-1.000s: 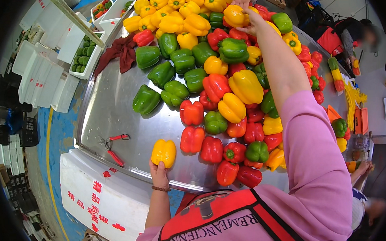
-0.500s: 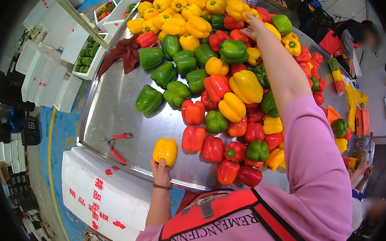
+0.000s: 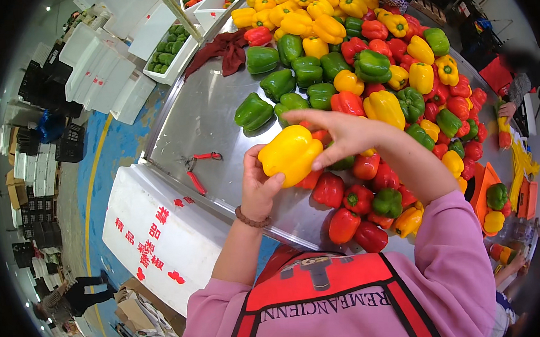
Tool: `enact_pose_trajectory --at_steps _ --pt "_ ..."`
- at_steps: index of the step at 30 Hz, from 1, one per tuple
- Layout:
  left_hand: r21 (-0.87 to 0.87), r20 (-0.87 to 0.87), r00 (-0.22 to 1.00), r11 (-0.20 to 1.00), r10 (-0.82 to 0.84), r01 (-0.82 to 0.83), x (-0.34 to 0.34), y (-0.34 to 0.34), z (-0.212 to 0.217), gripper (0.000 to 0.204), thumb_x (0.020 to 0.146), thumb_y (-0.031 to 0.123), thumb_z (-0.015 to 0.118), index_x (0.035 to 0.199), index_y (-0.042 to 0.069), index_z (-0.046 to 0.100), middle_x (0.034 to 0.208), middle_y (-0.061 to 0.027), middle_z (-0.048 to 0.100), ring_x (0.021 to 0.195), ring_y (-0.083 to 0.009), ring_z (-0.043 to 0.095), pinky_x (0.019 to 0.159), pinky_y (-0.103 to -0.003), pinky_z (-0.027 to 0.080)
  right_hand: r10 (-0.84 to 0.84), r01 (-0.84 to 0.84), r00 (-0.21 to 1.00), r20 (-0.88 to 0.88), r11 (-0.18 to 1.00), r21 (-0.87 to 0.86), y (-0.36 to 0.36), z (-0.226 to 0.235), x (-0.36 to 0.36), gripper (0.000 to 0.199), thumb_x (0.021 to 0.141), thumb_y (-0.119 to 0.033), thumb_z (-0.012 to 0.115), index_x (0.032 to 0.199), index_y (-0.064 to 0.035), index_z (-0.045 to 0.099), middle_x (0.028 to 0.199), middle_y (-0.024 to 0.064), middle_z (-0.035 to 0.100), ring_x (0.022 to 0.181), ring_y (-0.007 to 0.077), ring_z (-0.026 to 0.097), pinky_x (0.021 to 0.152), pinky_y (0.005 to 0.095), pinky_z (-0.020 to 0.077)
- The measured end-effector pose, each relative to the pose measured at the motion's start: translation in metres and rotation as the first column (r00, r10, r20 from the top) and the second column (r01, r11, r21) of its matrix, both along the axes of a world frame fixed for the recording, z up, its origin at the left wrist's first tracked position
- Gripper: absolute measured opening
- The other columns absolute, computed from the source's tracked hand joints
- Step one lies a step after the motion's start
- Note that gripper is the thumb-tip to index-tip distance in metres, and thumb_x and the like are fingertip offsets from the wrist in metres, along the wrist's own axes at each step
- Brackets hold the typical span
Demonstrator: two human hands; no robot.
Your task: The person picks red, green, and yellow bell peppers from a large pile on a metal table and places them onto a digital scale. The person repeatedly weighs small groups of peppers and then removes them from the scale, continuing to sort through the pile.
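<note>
A large yellow bell pepper (image 3: 289, 157) is gripped by my left hand (image 3: 259, 180), held above the steel table (image 3: 207, 107). My right hand (image 3: 341, 132) reaches round its far and right side with fingers apart, the thumb at the pepper's edge. Under and beyond my hands lie loose bell peppers: green ones such as a green bell pepper (image 3: 253, 112), red ones such as a red bell pepper (image 3: 328, 190), and a yellow heap (image 3: 310, 11) at the far end. Red-handled pruning shears (image 3: 197, 173) rest on the table left of my hands.
A white foam box (image 3: 163, 237) stands against the table's near left edge. A dark red cloth (image 3: 226, 52) lies on the far left rim. Beyond it is a foam box of green peppers (image 3: 170, 48). People stand at the far end and right. An orange bin (image 3: 484, 189) is at the right.
My right hand has come back from the far heap to the pepper in my left hand. The left hand has lifted that pepper off the near table edge. The view has shifted.
</note>
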State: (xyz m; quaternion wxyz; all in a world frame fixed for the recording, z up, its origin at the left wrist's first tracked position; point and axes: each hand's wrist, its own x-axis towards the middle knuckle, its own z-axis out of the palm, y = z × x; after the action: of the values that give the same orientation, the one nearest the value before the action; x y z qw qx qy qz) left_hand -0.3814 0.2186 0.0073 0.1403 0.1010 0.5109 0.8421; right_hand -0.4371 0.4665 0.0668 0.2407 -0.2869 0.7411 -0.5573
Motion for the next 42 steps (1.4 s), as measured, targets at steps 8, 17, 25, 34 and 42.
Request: enact_pose_trajectory --at_steps 8,17,25,34,42 --pt "0.041 0.144 0.989 0.999 -0.013 0.007 0.018 -0.006 0.007 0.052 0.096 0.02 0.058 0.141 0.004 0.039 0.137 -0.0113 0.049 0.125 -0.0214 0.051 0.102 -0.035 0.045 -0.088 0.172 0.945 0.316 0.953 -0.248 -0.024 -0.021 0.039 0.085 0.078 -0.019 0.085 0.146 -0.0045 0.035 0.132 0.0125 0.054 0.12 0.0207 0.055 0.1 0.0337 0.0474" --pt "0.05 0.361 0.932 0.999 -0.024 0.006 0.059 -0.028 -0.001 0.046 0.102 0.026 0.048 0.142 0.005 0.038 0.136 -0.0114 0.051 0.12 -0.0229 0.056 0.096 -0.038 0.052 -0.154 0.155 0.967 0.205 0.988 0.011 -0.048 -0.021 0.08 0.079 0.077 -0.035 0.084 0.139 -0.0037 0.046 0.11 0.015 0.066 0.103 0.0236 0.065 0.091 0.0351 0.0518" --pt "0.247 0.321 0.945 0.969 -0.069 -0.013 0.128 -0.067 -0.001 0.057 0.097 0.025 0.062 0.145 0.01 0.035 0.138 -0.007 0.05 0.128 -0.0222 0.051 0.103 -0.04 0.048 -0.036 0.031 0.997 0.064 0.997 0.073 -0.088 0.014 0.115 0.083 0.075 -0.03 0.086 0.142 -0.0033 0.045 0.107 0.0168 0.066 0.098 0.0241 0.067 0.087 0.0339 0.0529" --pt "0.407 0.384 0.688 0.555 0.616 -0.725 0.164 -0.298 0.034 0.055 0.099 0.055 0.045 0.133 0.012 0.053 0.116 -0.0084 0.066 0.088 -0.0256 0.069 0.065 -0.03 0.056 -0.115 0.163 0.962 0.248 0.97 -0.182 -0.181 -0.008 0.122 0.065 0.091 -0.01 0.068 0.148 -0.0063 0.038 0.131 0.0139 0.055 0.108 0.0196 0.06 0.09 0.0325 0.0508" --pt "-0.12 0.272 -0.008 0.026 0.962 -0.992 0.285 -0.537 -0.039 0.045 0.095 0.045 0.063 0.127 0.016 0.05 0.109 -0.0038 0.064 0.076 -0.0192 0.065 0.056 -0.022 0.046 0.088 -0.044 0.977 -0.193 0.975 0.219 -0.367 -0.051 0.173 0.047 0.086 -0.023 0.074 0.126 -0.003 0.06 0.114 0.0159 0.065 0.097 0.0269 0.067 0.083 0.0368 0.0531"
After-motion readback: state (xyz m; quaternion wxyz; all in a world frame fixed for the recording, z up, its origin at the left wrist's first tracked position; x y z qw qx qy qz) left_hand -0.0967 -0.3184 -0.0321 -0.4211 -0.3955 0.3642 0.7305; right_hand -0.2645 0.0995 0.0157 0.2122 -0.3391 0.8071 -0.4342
